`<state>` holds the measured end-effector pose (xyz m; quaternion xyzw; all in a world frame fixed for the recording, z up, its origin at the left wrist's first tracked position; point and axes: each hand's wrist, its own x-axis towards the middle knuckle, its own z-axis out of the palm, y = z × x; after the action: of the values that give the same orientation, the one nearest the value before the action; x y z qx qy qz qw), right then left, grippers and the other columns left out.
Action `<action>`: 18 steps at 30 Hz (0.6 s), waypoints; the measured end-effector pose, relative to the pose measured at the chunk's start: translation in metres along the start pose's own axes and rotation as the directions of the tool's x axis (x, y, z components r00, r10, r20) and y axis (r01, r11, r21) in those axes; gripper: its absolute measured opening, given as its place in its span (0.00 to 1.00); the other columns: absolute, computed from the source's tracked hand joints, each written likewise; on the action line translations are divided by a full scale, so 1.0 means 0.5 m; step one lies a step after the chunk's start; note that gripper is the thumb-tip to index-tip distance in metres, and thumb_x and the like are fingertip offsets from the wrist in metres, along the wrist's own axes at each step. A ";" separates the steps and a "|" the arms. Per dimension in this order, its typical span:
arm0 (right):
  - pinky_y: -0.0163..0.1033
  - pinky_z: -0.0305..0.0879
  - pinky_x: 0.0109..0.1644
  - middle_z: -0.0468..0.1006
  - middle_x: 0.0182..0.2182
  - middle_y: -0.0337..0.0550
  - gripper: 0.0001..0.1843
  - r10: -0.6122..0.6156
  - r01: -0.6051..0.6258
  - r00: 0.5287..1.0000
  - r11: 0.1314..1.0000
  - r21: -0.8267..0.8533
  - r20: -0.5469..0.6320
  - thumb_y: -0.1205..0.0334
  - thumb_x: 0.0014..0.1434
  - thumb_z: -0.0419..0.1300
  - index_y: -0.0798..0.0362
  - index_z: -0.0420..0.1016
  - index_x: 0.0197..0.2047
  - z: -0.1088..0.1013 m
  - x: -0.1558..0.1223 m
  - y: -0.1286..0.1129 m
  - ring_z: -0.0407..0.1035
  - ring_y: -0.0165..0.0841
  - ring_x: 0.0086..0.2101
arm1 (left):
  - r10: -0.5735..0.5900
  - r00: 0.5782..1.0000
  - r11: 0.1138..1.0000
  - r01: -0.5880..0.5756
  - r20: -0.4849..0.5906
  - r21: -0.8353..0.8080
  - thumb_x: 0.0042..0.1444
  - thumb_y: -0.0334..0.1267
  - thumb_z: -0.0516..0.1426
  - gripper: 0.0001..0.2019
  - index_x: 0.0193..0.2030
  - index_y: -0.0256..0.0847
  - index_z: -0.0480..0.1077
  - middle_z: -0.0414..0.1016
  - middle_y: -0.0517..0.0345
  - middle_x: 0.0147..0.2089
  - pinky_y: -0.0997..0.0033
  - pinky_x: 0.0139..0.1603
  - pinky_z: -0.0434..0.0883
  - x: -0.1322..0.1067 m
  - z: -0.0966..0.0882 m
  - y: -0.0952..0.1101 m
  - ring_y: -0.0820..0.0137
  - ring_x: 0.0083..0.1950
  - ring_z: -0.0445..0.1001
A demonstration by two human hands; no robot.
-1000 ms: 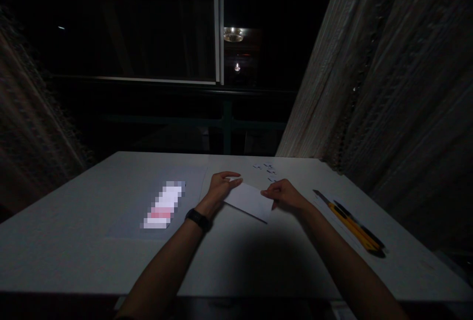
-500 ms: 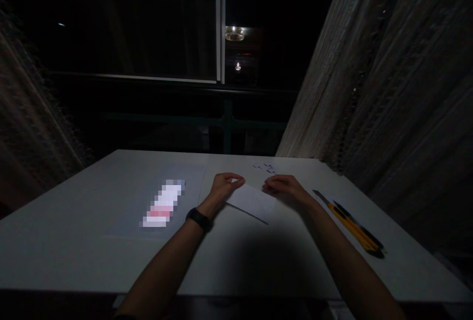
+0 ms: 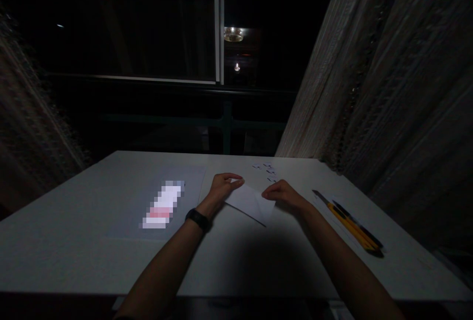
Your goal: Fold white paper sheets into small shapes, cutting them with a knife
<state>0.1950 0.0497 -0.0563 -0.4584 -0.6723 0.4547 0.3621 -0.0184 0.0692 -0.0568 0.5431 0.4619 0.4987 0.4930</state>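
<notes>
A small white sheet of paper (image 3: pixel 250 202) lies on the white table (image 3: pixel 74 231) in dim light. My left hand (image 3: pixel 220 187), with a dark watch on its wrist, pinches the sheet's far left corner. My right hand (image 3: pixel 283 192) has its fingers closed on the sheet's right edge, where a corner looks folded over. Both hands rest low on the table, on either side of the sheet.
A yellow utility knife (image 3: pixel 351 226) and a dark pen (image 3: pixel 356 222) lie at the right of the table. Several small paper scraps (image 3: pixel 266 168) sit beyond the hands. A flat pixelated item (image 3: pixel 163 204) lies on a pale mat at the left. Curtains hang on both sides of a dark window.
My right hand went up to the sheet's far right corner, then came back down to the right edge. The sheet's right side now looks folded. My left hand kept its place.
</notes>
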 end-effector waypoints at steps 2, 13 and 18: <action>0.39 0.64 0.34 0.78 0.21 0.44 0.14 0.036 -0.037 0.998 0.999 0.024 0.052 0.54 0.38 0.67 0.58 0.79 0.23 -0.012 -0.005 -0.003 0.69 0.33 0.25 | -0.014 1.000 1.000 0.014 -0.006 -0.017 0.34 0.40 0.67 0.16 0.31 0.35 0.76 0.71 0.56 0.23 0.74 0.26 0.60 0.003 -0.005 0.000 0.73 0.24 0.67; 0.41 0.66 0.39 0.79 0.34 0.51 0.21 0.042 -0.035 0.999 0.980 0.195 -0.034 0.50 0.43 0.65 0.58 0.77 0.37 -0.074 -0.006 0.013 0.73 0.37 0.34 | -0.023 0.998 0.997 0.018 -0.065 -0.073 0.34 0.42 0.67 0.16 0.30 0.33 0.75 0.70 0.57 0.24 0.77 0.23 0.59 0.012 -0.009 -0.015 0.75 0.24 0.66; 0.34 0.60 0.28 0.74 0.22 0.40 0.19 0.008 -0.007 0.999 1.000 -0.021 0.048 0.50 0.42 0.65 0.59 0.76 0.30 -0.011 0.002 0.012 0.67 0.30 0.25 | -0.051 0.998 0.996 0.052 0.021 -0.074 0.34 0.43 0.67 0.15 0.27 0.33 0.74 0.70 0.57 0.22 0.76 0.22 0.59 0.005 0.009 -0.025 0.75 0.22 0.65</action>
<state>0.2015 0.0531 -0.0598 -0.4536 -0.6839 0.4600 0.3390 -0.0139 0.0725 -0.0689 0.5169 0.4521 0.4975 0.5300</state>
